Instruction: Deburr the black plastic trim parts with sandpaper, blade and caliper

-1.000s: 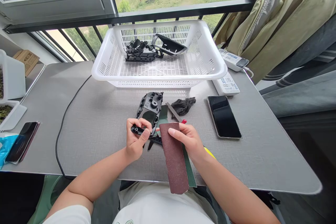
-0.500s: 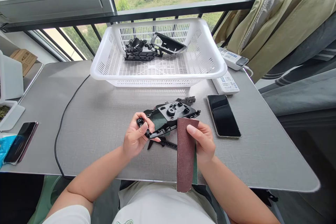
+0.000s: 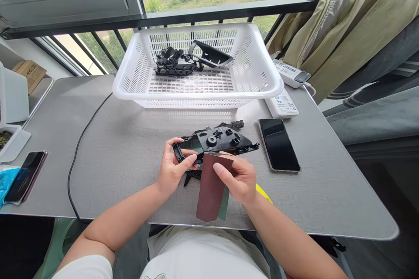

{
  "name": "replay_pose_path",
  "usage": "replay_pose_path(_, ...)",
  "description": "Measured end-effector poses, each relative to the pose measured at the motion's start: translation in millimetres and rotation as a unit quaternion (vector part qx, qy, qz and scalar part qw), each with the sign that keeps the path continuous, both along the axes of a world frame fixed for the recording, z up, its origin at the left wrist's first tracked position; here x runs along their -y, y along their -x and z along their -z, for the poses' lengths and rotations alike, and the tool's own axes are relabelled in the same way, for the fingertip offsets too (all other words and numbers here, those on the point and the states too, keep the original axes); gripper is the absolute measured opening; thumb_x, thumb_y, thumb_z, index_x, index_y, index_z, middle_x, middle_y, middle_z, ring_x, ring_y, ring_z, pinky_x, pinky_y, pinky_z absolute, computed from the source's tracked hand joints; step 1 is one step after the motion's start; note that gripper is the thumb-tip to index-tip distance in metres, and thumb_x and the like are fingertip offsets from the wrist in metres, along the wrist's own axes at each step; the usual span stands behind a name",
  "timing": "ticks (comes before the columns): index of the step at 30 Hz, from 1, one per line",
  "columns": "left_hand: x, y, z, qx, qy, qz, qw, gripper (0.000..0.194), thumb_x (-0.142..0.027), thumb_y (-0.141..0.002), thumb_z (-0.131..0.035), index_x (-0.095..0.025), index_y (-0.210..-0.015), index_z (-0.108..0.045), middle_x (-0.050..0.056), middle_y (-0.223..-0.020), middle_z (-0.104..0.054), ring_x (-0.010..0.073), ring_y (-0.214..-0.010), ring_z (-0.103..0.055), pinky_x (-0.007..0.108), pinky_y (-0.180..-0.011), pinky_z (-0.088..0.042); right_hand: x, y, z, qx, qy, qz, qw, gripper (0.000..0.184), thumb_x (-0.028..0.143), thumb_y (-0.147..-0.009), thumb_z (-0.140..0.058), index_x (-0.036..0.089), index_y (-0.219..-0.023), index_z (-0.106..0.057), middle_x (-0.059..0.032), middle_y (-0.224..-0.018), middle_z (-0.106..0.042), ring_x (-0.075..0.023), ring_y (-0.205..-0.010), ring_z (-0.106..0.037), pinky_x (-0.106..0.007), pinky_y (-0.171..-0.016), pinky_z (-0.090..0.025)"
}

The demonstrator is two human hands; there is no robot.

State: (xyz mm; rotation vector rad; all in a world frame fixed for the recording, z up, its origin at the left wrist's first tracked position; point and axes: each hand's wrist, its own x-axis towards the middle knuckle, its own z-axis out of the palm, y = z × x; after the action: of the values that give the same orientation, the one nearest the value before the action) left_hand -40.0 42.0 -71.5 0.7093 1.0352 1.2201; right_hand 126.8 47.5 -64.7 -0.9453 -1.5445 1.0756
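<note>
My left hand (image 3: 174,166) is closed round the left end of a black moulded plastic part (image 3: 225,138), which has a round boss and several small clips. A folded sheet of sandpaper (image 3: 213,187), reddish-brown on its grit side and green on the back, is pinched in my right hand (image 3: 238,178). The sandpaper's upper edge overlaps the near side of the plastic part; whether they touch, I cannot tell. Beneath the part lie more dark pieces, mostly hidden, and a bit of something yellow (image 3: 263,192) shows beside my right wrist.
A white plastic basket (image 3: 196,101) with several black plastic parts (image 3: 178,63) stands at the back. To the right lie a phone (image 3: 279,144) and white boxy devices (image 3: 284,103). A black cable (image 3: 77,152) and another phone (image 3: 26,178) are at left. Clothes (image 3: 356,30) hang at the right.
My right hand has moved left with the sandpaper, closer to my left hand. The plastic part has turned slightly and shifted right, and the yellow thing has come into view.
</note>
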Motion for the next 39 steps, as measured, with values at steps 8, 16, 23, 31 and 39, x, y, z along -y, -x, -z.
replay_pose_path(8,3.3,0.0,6.5,-0.014,-0.082,0.017,0.996,0.044,-0.032,-0.079,-0.07,-0.027,-0.095,-0.03,-0.004,-0.086,-0.064,0.0113,-0.076,-0.063,0.024,-0.059,-0.053,-2.2,2.3,-5.2,0.041,-0.001,-0.028,0.999,0.027,0.027,-0.087,-0.052,0.02,-0.064,-0.064,-0.0014,-0.056,-0.058,-0.0141,-0.051,-0.047,-0.029,-0.051,-0.043)
replay_pose_path(16,6.7,0.0,16.3,-0.109,-0.227,-0.033,0.967,0.029,-0.028,-0.09,-0.058,-0.027,-0.1,-0.031,-0.002,-0.093,-0.066,0.0128,-0.088,-0.063,0.036,-0.084,-0.046,-3.8,1.5,-6.4,0.072,-0.018,-0.074,0.994,0.025,0.024,-0.087,-0.053,0.02,-0.063,-0.057,0.001,-0.055,-0.053,-0.0128,-0.053,-0.046,-0.027,-0.053,-0.041)
replay_pose_path(23,8.5,0.3,21.1,-0.159,-0.266,-0.03,0.95,0.028,-0.035,-0.091,-0.056,-0.027,-0.102,-0.032,0.001,-0.096,-0.065,0.015,-0.088,-0.063,0.037,-0.081,-0.045,-1.5,3.9,-5.6,0.117,-0.05,-0.068,0.99,0.021,0.021,-0.088,-0.051,0.019,-0.07,-0.063,0.0,-0.057,-0.056,-0.0129,-0.053,-0.047,-0.026,-0.053,-0.041)
replay_pose_path(31,8.0,2.1,21.4,-0.154,-0.294,-0.012,0.943,0.028,-0.03,-0.094,-0.052,-0.029,-0.113,-0.032,0.002,-0.101,-0.068,0.0145,-0.091,-0.065,0.035,-0.081,-0.047,-0.7,5.9,-7.2,0.109,-0.043,-0.079,0.99,0.021,0.019,-0.086,-0.051,0.019,-0.068,-0.06,0.0014,-0.055,-0.052,-0.0122,-0.052,-0.045,-0.026,-0.051,-0.039)
replay_pose_path(39,6.9,3.9,19.3,-0.135,-0.201,-0.048,0.969,0.015,-0.038,-0.096,-0.045,-0.024,-0.098,-0.048,0.003,-0.09,-0.07,0.0153,-0.083,-0.065,0.033,-0.074,-0.053,-6.5,-4.5,-10.5,0.041,0.063,-0.065,0.995,0.034,0.033,-0.087,-0.055,0.019,-0.056,-0.052,0.0018,-0.053,-0.047,-0.0114,-0.049,-0.04,-0.026,-0.047,-0.034)
